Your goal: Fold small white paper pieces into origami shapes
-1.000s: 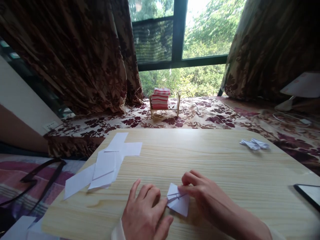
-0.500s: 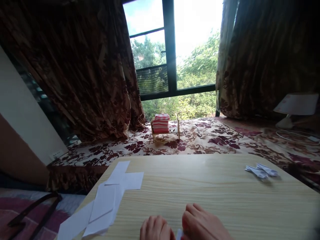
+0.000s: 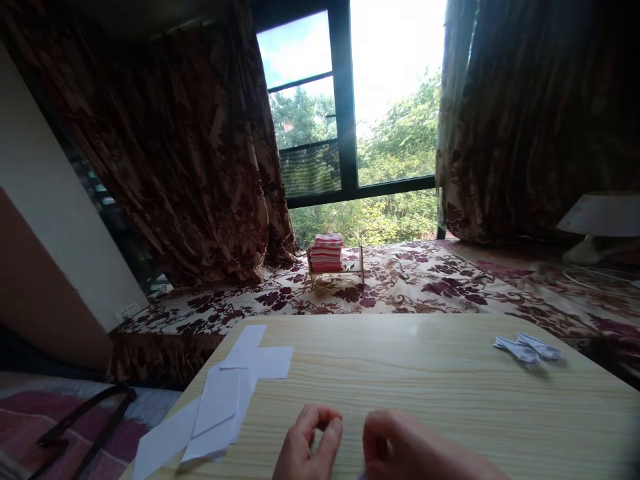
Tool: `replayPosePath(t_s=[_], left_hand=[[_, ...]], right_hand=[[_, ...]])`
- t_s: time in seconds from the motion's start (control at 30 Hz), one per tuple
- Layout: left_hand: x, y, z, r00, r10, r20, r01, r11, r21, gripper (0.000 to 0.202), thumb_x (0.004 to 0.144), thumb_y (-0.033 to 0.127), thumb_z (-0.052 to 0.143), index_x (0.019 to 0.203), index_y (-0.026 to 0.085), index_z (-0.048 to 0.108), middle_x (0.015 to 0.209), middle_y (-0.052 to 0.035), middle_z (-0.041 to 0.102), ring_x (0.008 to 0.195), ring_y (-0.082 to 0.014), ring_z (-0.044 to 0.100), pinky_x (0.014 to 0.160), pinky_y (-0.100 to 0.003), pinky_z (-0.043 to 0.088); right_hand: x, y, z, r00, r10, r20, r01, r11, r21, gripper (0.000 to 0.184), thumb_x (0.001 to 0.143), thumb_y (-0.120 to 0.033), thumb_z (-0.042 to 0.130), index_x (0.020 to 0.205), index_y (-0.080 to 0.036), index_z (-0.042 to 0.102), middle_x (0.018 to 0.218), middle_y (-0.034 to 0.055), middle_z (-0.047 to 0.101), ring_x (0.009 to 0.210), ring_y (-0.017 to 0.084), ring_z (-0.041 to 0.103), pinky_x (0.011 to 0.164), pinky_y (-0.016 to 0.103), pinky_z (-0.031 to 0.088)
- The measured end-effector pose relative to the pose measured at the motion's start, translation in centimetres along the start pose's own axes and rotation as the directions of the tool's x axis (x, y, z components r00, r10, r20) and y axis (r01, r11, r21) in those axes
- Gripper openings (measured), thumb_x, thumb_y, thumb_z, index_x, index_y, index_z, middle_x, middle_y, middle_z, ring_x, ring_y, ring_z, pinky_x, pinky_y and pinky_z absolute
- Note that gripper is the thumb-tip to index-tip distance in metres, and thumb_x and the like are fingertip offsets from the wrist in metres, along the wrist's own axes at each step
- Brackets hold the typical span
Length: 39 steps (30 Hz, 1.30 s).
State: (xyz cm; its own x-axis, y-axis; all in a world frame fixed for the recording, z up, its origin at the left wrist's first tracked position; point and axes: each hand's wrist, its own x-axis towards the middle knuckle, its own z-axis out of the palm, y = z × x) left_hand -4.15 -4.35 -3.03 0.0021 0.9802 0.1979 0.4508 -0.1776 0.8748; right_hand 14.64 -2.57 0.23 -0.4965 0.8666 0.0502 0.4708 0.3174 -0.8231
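A: Largest first, dial centred on the table, twelve towards the glass.

B: Item, one window [image 3: 346, 113], dark-framed, at twelve. Item, one table [image 3: 380, 380], pale wood grain, rounded corners. Item, one small rack [image 3: 356, 269] beyond the far edge, near twelve, bearing striped cloths [image 3: 327, 255], red and white, stacked.

A: Paper stock?

B: Item, loose white sheets [image 3: 217, 397], overlapping, nine to ten o'clock; neither hand touching them.

A: Hands?

B: Two, at six, side by side, apart. Left hand [image 3: 307, 445]: bent, thumb and forefinger drawn close, nothing seen between; whether it holds anything, I cannot tell. Right hand [image 3: 405, 443]: curled inward, fingertips hidden; I cannot tell its grasp either.

A: Smaller lots?

B: Item, folded white papers [image 3: 525, 352], two by my count, close together at two. Last, a pale sliver of paper [image 3: 363, 475], so I take it, just below the right hand at six, mostly out of view.

A: Step in hand?

B: Fingertip folding, I judge. Next move calls for one hand steadying the piece, the other pressing the crease.
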Motion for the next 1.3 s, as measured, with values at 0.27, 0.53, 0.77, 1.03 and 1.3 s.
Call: replayPosePath(t_s=[0.27,0.53,0.77,1.03,1.3], left_hand=[[6.3,4.4,2.2,0.918,-0.215,0.334,0.373,0.759,-0.534,0.067,0.063,0.072,0.056,0.084,0.01,0.07,0.071,-0.0085,0.066,0.066,-0.0172,0.058,0.061,-0.028,0.043],[7.8,4.3,3.7,0.912,-0.065,0.404,0.253,0.866,-0.432,0.048,0.059,0.055,0.072,0.066,0.008,0.073,0.055,-0.004,0.06,0.054,-0.0132,0.048,0.059,-0.028,0.039],[6.5,3.5,3.7,0.898,-0.036,0.438,0.255,0.855,-0.452,0.036,0.069,0.045,0.067,0.066,0.009,0.068,0.058,-0.0031,0.057,0.06,-0.0146,0.047,0.061,-0.028,0.035],[6.3,2.9,3.4,0.859,-0.196,0.473,0.354,0.894,-0.273,0.02,0.064,0.029,0.056,0.051,0.017,0.047,0.048,0.0039,0.038,0.049,-0.0092,0.031,0.048,-0.025,0.023],[5.8,3.4,3.8,0.844,-0.25,0.474,0.34,0.934,-0.113,0.016,0.061,0.03,0.048,0.05,0.017,0.046,0.047,0.003,0.037,0.047,-0.0092,0.03,0.045,-0.026,0.021]], right_hand=[[1.8,0.6,-5.4,0.97,0.093,-0.223,0.002,0.919,0.394,0.029,0.075,-0.044,0.059,0.069,-0.016,0.055,0.056,-0.0047,0.047,0.052,0.009,0.037,0.049,0.022,0.03],[1.9,3.1,-3.6,0.951,0.162,-0.263,0.009,0.836,0.548,0.04,0.07,-0.052,0.064,0.073,-0.013,0.058,0.055,-0.0023,0.052,0.048,0.009,0.042,0.047,0.022,0.033],[1.9,4.0,-1.8,0.961,0.173,-0.215,-0.017,0.817,0.577,0.038,0.077,-0.052,0.058,0.066,-0.015,0.054,0.053,-0.0015,0.053,0.049,0.01,0.047,0.05,0.023,0.038],[1.4,3.5,-2.8,0.908,-0.094,-0.408,0.141,0.986,0.087,0.013,0.084,-0.026,0.054,0.083,-0.017,0.064,0.081,0.0039,0.06,0.069,0.014,0.055,0.062,0.024,0.045],[1.3,3.4,-2.5,0.939,-0.103,-0.328,0.143,0.985,0.101,0.008,0.083,-0.019,0.057,0.082,-0.016,0.064,0.073,0.0016,0.058,0.064,0.013,0.054,0.058,0.024,0.046]])
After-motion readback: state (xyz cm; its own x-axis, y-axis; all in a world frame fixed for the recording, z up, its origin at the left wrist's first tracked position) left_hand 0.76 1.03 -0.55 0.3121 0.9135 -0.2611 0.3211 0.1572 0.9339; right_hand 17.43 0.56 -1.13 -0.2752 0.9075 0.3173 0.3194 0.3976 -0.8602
